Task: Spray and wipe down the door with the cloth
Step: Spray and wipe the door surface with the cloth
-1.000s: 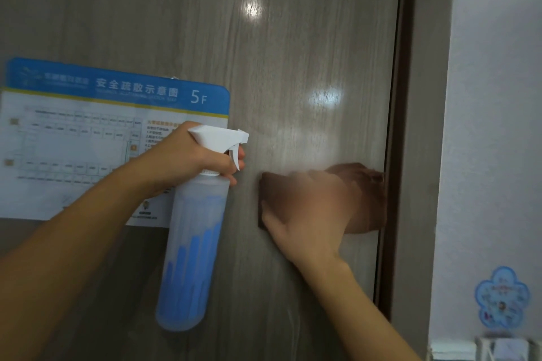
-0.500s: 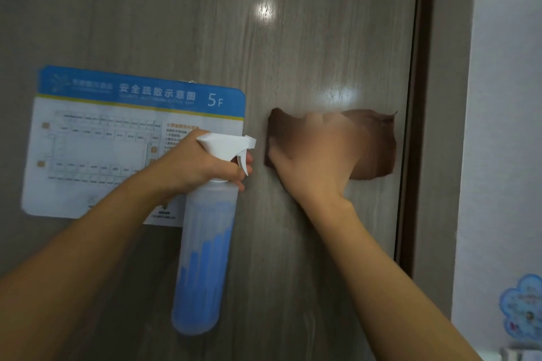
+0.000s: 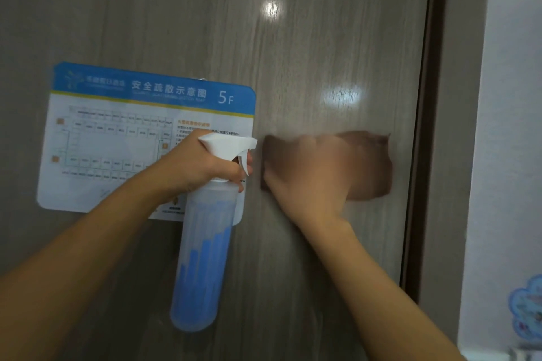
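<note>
The grey-brown wood-grain door [image 3: 322,38] fills most of the view. My right hand [image 3: 311,176] presses a brown cloth [image 3: 372,164] flat against the door, right of centre and near its right edge. Both are blurred by motion. My left hand [image 3: 199,164] grips the neck of a spray bottle [image 3: 205,258] with a white trigger head and blue liquid. A finger sits by the trigger. The bottle hangs upright in front of the door, just left of the cloth.
A blue and white floor-plan poster [image 3: 117,141] marked 5F is stuck to the door on the left, partly behind my left hand. The dark door frame [image 3: 440,155] runs down the right, with a pale wall [image 3: 510,126] and a blue flower sticker [image 3: 528,311] beyond.
My right hand swept the cloth up the door, then back down a little. My left hand and the bottle stayed about level with the poster.
</note>
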Motion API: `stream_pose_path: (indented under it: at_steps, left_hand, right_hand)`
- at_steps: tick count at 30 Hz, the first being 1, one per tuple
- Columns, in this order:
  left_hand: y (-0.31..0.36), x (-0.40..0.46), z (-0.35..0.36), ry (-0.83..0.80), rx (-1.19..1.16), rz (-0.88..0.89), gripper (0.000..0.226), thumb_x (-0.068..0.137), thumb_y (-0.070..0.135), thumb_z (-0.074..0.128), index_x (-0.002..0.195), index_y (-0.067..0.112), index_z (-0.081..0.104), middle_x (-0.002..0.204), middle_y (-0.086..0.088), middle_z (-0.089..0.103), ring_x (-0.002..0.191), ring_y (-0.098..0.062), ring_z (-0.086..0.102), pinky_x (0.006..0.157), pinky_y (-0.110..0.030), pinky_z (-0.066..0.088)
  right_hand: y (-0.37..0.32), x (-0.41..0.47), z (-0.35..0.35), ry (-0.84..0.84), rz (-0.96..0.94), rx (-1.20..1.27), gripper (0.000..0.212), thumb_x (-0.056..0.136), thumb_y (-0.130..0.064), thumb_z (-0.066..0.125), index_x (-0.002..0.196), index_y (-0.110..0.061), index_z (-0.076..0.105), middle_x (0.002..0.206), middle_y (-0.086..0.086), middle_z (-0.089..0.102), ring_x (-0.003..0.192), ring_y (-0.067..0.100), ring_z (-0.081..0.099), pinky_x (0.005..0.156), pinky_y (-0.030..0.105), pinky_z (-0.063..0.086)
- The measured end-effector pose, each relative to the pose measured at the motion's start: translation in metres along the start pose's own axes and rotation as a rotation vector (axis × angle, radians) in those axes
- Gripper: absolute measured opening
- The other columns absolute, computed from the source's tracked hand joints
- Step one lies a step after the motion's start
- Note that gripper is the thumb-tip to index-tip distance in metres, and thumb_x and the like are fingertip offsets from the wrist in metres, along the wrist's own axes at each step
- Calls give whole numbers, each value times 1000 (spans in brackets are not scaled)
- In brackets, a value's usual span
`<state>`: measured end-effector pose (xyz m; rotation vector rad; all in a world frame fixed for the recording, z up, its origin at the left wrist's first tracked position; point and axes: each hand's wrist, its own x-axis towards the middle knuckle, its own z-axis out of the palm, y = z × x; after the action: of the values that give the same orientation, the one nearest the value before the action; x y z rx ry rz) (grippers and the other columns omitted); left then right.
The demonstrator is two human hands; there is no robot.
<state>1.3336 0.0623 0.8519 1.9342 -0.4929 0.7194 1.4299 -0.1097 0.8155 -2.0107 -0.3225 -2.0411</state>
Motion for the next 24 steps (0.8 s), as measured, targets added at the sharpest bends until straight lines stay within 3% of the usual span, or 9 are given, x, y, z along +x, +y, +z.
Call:
stream_pose_path:
  at_steps: [6, 10, 15, 19, 24]
  left_hand:
    - [-3, -2, -2, -5, -1, 19, 25, 70, -13, 73, 88, 4, 73, 89, -9, 76, 82, -11, 72, 63, -16, 53]
    - [-8, -4, -8, 1, 37, 44, 24, 68, -10, 76, 87, 5, 74, 89, -9, 76, 86, -17, 72, 70, -22, 58]
    - [-10, -7, -19, 19, 26, 54, 28, 60, 8, 77, 87, 9, 75, 89, -7, 77, 89, -17, 73, 79, -28, 58]
    - [-10, -7, -21, 7, 62, 52, 25, 66, -8, 78, 87, 6, 75, 89, -8, 77, 90, -18, 73, 79, -26, 58]
    - [-7, -7, -27, 25, 56, 43, 28, 68, -11, 76, 89, 7, 75, 88, -4, 77, 85, -11, 74, 72, -17, 56]
  right_hand:
    - [-15, 42, 4, 24, 88, 15, 59, 76, -66, 53, 100, -12, 57, 102, 13, 52, 104, 35, 47, 104, 63, 27]
    - [-11, 6, 1, -22, 43, 16, 59, 75, -66, 55, 101, -13, 58, 106, 13, 52, 107, 34, 45, 107, 63, 26]
    - [-8, -49, -3, -84, -8, 19, 61, 72, -67, 58, 104, -15, 63, 110, 13, 55, 109, 34, 46, 107, 63, 23]
    - [-9, -54, -3, -74, 4, 9, 63, 73, -71, 57, 101, -15, 64, 108, 12, 55, 108, 33, 46, 105, 65, 24]
    - [-22, -6, 2, 11, 86, 0, 65, 74, -75, 53, 94, -13, 57, 100, 13, 52, 103, 32, 40, 101, 67, 27]
